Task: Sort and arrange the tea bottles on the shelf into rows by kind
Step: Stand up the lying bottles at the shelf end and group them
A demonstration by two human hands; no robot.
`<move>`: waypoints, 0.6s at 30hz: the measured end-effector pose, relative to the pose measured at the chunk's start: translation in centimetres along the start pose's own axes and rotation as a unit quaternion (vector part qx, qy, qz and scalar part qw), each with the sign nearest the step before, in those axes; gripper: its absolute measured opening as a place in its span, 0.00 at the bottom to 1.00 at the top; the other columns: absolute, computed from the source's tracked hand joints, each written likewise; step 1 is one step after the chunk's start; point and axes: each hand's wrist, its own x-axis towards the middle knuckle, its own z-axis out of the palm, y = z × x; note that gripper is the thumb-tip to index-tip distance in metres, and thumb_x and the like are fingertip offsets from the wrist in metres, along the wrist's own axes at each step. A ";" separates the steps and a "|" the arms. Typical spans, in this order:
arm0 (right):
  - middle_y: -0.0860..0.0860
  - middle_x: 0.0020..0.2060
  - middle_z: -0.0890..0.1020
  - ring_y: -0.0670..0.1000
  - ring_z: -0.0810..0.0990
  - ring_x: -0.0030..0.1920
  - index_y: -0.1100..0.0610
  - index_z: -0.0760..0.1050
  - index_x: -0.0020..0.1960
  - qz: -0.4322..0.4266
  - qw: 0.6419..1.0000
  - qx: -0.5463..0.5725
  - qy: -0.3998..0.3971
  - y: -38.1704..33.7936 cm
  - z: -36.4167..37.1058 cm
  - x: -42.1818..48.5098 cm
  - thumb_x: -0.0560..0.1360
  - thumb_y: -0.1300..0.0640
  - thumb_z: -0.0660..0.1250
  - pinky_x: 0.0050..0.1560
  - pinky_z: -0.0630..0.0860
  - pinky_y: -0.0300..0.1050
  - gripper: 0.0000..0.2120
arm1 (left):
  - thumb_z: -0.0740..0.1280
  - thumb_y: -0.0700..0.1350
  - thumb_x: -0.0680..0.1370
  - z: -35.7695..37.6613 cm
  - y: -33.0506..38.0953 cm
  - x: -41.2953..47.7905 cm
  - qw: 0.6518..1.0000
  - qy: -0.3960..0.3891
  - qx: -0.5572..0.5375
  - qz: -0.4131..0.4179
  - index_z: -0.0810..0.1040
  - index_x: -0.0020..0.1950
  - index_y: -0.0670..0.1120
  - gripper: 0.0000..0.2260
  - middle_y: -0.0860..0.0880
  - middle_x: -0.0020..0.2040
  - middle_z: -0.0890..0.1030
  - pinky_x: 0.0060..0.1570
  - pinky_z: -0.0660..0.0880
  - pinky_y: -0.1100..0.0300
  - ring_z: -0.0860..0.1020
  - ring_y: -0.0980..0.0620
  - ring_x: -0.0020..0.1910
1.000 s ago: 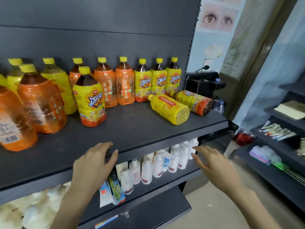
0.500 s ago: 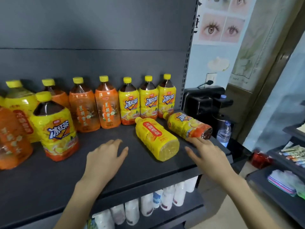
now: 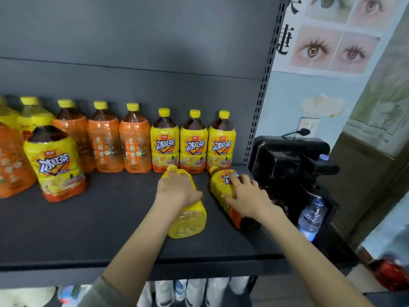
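Grips with the left hand point(image 3: 177, 187) the upper body of a pale yellow tea bottle point(image 3: 188, 221) lying on its side on the dark grey shelf point(image 3: 99, 218), cap toward the back panel point(image 3: 132, 41), base toward the front edge; fingers curled over the top, thumb against the right flank. Grasps with the right hand point(image 3: 245, 196) an iced black tea bottle point(image 3: 219, 185) lying just to the right, cap likewise rearward, base near the shelf's right end; fingers wrapped across the label, thumb on the left flank. Narrow gap between the two lying bottles. Along the back panel, upright and side by side: three back-row iced black tea bottles point(image 3: 193, 144) directly behind both hands, then, leftward, three orange jasmine tea bottles point(image 3: 104, 145) (labels facing forward). Forward of that row at the left: one front iced black tea bottle point(image 3: 55, 165), upright, with a large orange bottle point(image 3: 11, 167) just beside it at the frame's left edge, partly cropped. To the right of the shelf upright: a black appliance point(image 3: 287, 160) with a clear water bottle point(image 3: 312, 216) at its front. Below the shelf: a row of white bottles point(image 3: 192, 291).
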 end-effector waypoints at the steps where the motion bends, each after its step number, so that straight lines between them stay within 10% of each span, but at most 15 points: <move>1: 0.56 0.74 0.56 0.63 0.59 0.72 0.50 0.49 0.77 0.004 1.000 0.007 -0.021 0.0 -0.1 0.6 0.78 0.40 0.58 0.66 0.65 0.60 0.33 | 0.61 0.64 0.75 0.1 0.4 0.7 1.000 -0.013 0.003 -0.019 0.64 0.72 0.43 0.34 0.40 0.71 0.64 0.58 0.72 0.49 0.70 0.39 0.66; 9: 0.60 0.74 0.55 0.65 0.60 0.71 0.43 0.39 0.77 0.035 0.993 0.011 -0.113 -0.6 -0.7 4.5 0.73 0.35 0.63 0.67 0.65 0.59 0.43 | 0.66 0.65 0.71 0.5 1.4 4.0 0.993 -0.077 -0.005 -0.086 0.47 0.77 0.49 0.44 0.39 0.76 0.49 0.59 0.73 0.40 0.62 0.30 0.69; 18: 0.59 0.68 0.66 0.63 0.70 0.65 0.42 0.51 0.76 0.023 0.994 0.108 -0.010 0.2 0.1 3.8 0.71 0.40 0.68 0.62 0.69 0.53 0.40 | 0.70 0.59 0.71 1.7 -0.4 3.1 0.990 0.045 -0.121 -0.050 0.51 0.77 0.56 0.41 0.44 0.77 0.47 0.60 0.69 0.45 0.66 0.34 0.67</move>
